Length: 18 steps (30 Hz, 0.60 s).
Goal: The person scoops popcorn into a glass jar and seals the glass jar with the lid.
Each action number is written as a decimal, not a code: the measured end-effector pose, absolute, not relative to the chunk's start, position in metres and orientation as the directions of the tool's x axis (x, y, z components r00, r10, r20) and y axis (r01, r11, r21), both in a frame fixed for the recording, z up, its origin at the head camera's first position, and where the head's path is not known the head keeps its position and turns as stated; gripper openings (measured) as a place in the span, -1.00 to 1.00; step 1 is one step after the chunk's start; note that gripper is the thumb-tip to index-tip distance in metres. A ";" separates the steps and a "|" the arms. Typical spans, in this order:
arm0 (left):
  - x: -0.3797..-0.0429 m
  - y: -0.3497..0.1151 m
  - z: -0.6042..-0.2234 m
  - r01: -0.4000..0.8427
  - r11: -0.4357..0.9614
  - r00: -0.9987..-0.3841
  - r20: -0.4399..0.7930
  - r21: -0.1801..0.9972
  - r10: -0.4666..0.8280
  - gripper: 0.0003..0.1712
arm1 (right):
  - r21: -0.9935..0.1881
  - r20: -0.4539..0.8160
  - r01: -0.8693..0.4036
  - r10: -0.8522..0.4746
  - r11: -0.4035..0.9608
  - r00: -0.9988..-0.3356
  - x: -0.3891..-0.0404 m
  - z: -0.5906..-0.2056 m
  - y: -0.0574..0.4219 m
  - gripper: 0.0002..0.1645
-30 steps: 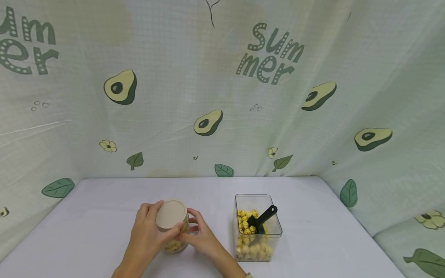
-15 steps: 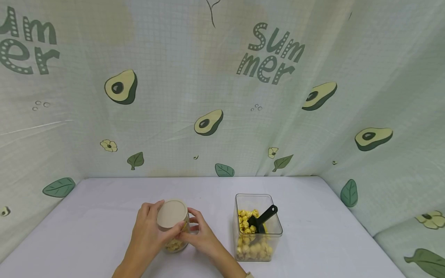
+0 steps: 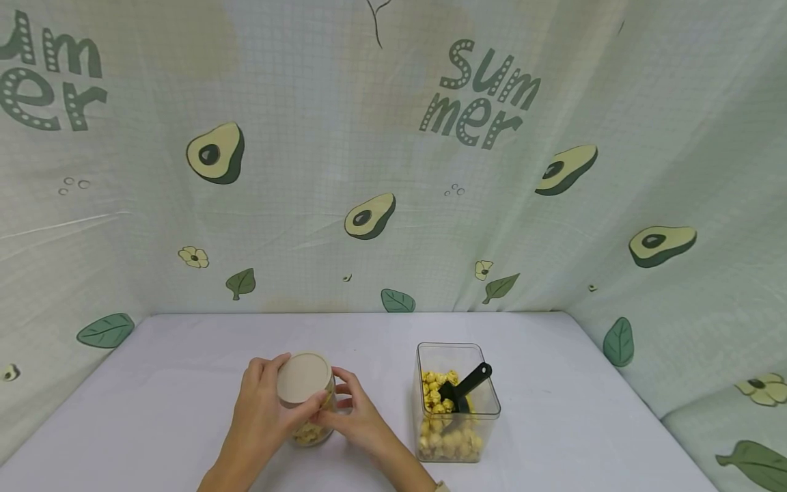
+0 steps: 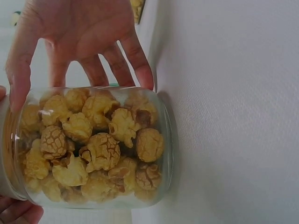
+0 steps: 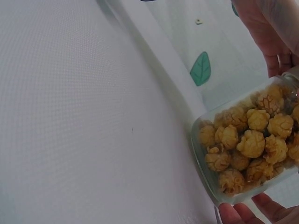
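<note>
A clear jar (image 4: 100,149) of caramel-coated popcorn stands upright on the table, capped by a round beige lid (image 3: 304,377). My left hand (image 3: 261,403) grips the lid, fingers along its far left side and thumb across the near right edge. On the jar's right side, my right hand (image 3: 359,418) holds the glass body, its fingers (image 4: 135,60) spread along the wall. In the right wrist view the popcorn (image 5: 252,144) shows through the glass, with right fingertips (image 5: 231,214) near the base.
To the right stands a clear square container (image 3: 455,437), uncovered and partly filled with yellow popcorn (image 3: 433,396). A black scoop (image 3: 472,381) leans in it, handle up. White cloth covers the table (image 3: 553,410); a printed curtain (image 3: 295,171) hangs behind.
</note>
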<state>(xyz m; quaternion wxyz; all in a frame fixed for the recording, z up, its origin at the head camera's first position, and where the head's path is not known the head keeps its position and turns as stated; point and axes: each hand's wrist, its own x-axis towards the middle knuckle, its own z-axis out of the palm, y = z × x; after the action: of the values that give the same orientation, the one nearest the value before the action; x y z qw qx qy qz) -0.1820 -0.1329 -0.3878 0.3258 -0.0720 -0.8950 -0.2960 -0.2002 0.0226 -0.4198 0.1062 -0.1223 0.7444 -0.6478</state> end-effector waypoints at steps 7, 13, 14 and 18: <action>-0.182 -0.138 -0.388 0.320 0.812 -0.826 0.564 0.489 -0.015 -0.16 | -0.992 -0.006 -0.034 -0.325 0.118 -0.946 -0.201 -0.421 0.022 -0.17; -0.185 -0.146 -0.388 0.374 0.773 -0.844 0.533 0.513 0.054 -0.15 | -0.992 -0.003 -0.038 -0.331 0.118 -0.944 -0.201 -0.420 0.023 -0.16; -0.186 -0.148 -0.388 0.391 0.761 -0.845 0.529 0.518 0.075 -0.16 | -0.992 -0.001 -0.040 -0.333 0.117 -0.943 -0.202 -0.420 0.023 -0.16; -0.191 -0.159 -0.390 0.489 0.695 -0.827 0.533 0.528 0.177 -0.17 | -0.992 0.006 -0.049 -0.343 0.117 -0.939 -0.202 -0.420 0.024 -0.14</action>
<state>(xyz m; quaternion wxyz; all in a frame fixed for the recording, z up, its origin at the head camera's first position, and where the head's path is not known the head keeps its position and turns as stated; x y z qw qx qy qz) -0.1908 -0.1591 -0.3901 0.2270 -0.1865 -0.8920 -0.3435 -0.2019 0.0243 -0.4202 0.1128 -0.1327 0.7386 -0.6512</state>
